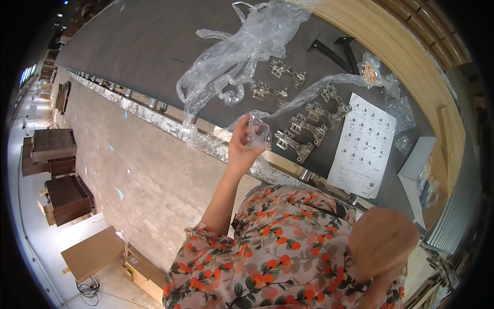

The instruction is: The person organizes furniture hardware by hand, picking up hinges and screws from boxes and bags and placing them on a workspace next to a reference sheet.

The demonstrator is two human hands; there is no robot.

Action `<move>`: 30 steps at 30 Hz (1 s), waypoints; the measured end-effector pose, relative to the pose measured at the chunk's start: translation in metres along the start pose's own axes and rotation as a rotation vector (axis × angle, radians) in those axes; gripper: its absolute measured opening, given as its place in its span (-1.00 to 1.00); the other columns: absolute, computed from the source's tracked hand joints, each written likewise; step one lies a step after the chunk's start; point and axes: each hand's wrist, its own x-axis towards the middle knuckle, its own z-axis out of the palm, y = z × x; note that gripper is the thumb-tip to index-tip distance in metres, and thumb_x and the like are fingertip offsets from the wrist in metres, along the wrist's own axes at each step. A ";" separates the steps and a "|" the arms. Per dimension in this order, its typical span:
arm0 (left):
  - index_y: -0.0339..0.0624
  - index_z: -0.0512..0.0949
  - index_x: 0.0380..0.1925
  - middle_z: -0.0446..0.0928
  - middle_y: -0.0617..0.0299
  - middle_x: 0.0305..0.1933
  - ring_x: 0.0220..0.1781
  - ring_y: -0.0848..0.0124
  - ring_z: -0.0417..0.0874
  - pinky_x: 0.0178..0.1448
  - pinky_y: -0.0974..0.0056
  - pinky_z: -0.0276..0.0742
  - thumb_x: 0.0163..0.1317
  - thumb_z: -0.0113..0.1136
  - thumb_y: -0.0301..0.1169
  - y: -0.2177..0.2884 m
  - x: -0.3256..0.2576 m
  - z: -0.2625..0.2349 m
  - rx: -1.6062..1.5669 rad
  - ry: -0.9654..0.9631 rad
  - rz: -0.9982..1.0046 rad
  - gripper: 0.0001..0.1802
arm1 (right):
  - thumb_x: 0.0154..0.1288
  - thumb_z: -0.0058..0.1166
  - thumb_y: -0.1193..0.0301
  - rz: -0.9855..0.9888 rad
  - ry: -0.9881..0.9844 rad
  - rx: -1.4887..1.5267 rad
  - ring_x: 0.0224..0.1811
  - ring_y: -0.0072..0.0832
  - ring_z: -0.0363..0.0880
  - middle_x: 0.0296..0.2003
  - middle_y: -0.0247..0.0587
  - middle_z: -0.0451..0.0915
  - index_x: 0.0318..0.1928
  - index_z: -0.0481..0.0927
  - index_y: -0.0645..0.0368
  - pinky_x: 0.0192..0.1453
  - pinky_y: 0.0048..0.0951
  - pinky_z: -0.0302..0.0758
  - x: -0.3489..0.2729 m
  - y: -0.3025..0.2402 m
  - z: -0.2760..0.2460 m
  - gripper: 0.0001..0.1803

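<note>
My left hand (242, 146) is closed on the edge of a clear plastic bag (261, 135) at the near edge of the dark work surface (154, 36). Smeared by motion, my right hand (385, 241) is in front of my body at the lower right, and its fingers cannot be made out. Just right of the left hand lie several metal cabinet hinges (293, 145), with two more hinges (268, 92) farther back. A printed paper sheet (363, 147) with rows of small pictures lies to their right.
Crumpled clear plastic wrap (242, 51) covers part of the surface's back. Two black metal brackets (332, 54) and a small bag of wooden dowels (369, 72) lie at the far right. A white open box (418, 180) stands nearer. Brown furniture pieces (67, 201) sit on the floor, left.
</note>
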 end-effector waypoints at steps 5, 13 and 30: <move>-0.18 0.15 0.29 0.51 0.12 -0.04 -0.09 0.39 0.59 0.02 0.30 0.54 -0.15 0.39 -0.70 -0.004 0.002 -0.003 0.005 0.011 -0.014 -0.06 | 0.14 0.24 0.42 0.654 0.499 -0.267 -0.74 -0.70 0.32 -0.76 -0.44 0.41 -0.60 0.55 0.22 -0.70 -0.58 0.14 -0.044 0.029 -0.007 -0.77; -0.18 0.15 0.29 0.52 0.12 -0.04 -0.09 0.40 0.59 0.03 0.31 0.52 -0.17 0.40 -0.69 0.000 0.007 0.001 0.003 -0.020 0.001 -0.05 | 0.27 -0.10 0.52 0.998 0.786 -0.238 -0.47 -0.73 0.36 -0.48 -0.34 0.51 -0.27 0.50 0.26 -0.38 -0.65 0.32 -0.135 0.125 -0.026 -0.88; -0.17 0.17 0.28 0.52 0.14 -0.05 -0.11 0.41 0.59 0.00 0.34 0.51 -0.18 0.43 -0.64 0.004 0.015 0.003 0.020 -0.037 -0.045 -0.05 | 0.23 -0.01 0.51 1.111 0.683 -0.347 -0.46 -0.69 0.43 -0.41 -0.35 0.57 -0.22 0.53 0.27 -0.37 -0.60 0.38 -0.158 0.165 -0.007 -0.86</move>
